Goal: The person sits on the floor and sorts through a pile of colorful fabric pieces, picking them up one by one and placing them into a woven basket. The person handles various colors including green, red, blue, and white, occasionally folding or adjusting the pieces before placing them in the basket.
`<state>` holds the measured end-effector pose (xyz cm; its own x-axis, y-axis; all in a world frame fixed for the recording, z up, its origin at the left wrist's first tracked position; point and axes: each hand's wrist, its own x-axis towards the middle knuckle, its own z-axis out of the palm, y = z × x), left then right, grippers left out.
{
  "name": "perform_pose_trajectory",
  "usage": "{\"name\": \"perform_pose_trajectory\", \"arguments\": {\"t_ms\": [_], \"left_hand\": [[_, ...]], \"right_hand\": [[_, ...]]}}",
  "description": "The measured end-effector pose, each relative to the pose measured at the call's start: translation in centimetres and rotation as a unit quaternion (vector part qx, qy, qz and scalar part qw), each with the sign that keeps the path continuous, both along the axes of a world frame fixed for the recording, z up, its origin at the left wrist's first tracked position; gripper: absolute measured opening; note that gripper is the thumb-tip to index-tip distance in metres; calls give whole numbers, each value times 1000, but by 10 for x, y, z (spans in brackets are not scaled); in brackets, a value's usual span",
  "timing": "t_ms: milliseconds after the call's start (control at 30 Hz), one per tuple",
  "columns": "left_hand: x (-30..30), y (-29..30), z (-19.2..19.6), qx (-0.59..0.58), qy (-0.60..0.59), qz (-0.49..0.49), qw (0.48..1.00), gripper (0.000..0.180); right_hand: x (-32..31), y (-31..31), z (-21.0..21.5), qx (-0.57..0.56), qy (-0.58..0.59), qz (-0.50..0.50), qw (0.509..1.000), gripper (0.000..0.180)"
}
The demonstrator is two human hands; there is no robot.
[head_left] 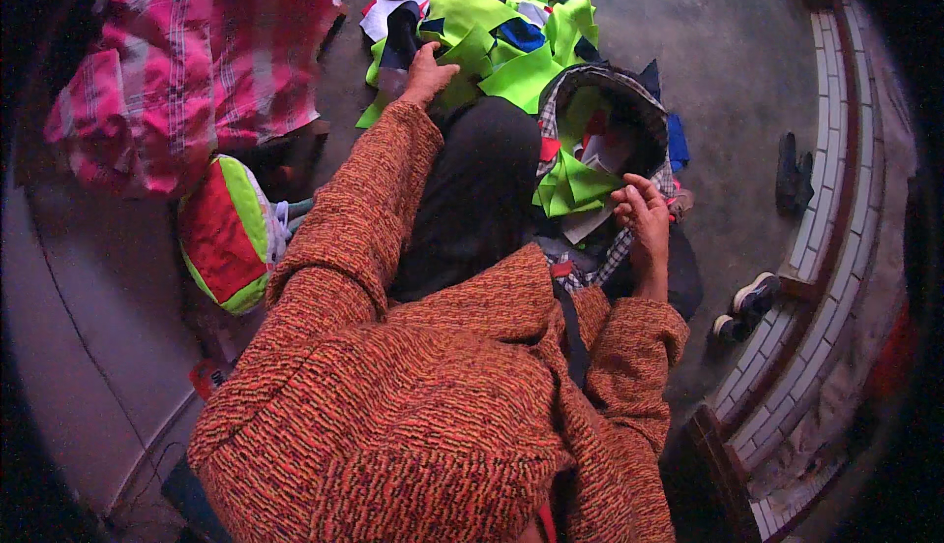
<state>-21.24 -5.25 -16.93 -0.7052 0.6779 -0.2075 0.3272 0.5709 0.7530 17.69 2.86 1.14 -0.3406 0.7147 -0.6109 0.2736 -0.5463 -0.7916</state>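
Observation:
My left hand (428,76) reaches to the near left edge of a heap of fabric scraps (521,79), mostly neon green with dark, white and blue pieces. Its thumb and a finger are spread beside a dark scrap, and no piece shows gripped between them. A checked cloth bag (657,110) lies open at my right knee, with neon green scraps (575,185) and pale and red pieces in its mouth. Over the bag's near right rim hangs my right hand (644,216), its fingers loosely bent and apart, with nothing visible in them.
On the left, pink plaid cloth (187,71) is draped beside a round red, green and white padded piece (224,238). Dark shoes (752,299) and a dark item (793,177) lie by the white-tiled step (821,218) on the right.

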Motion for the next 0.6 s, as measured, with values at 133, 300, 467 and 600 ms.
{"name": "perform_pose_trajectory", "arguments": {"t_ms": [133,300,467,600], "left_hand": [[-3,-7,-9,-42,-67,-37,996,64],[5,-27,8,-153,95,-147,973,47],[19,-33,58,-17,271,-244,931,27],[22,-25,46,77,259,-353,896,31]], "right_hand": [[-7,-7,11,-12,-14,18,1000,25],[-25,-14,32,-27,-21,25,999,25],[-32,-19,37,-35,-16,31,999,25],[-40,-25,46,-39,-24,32,998,25]]}}
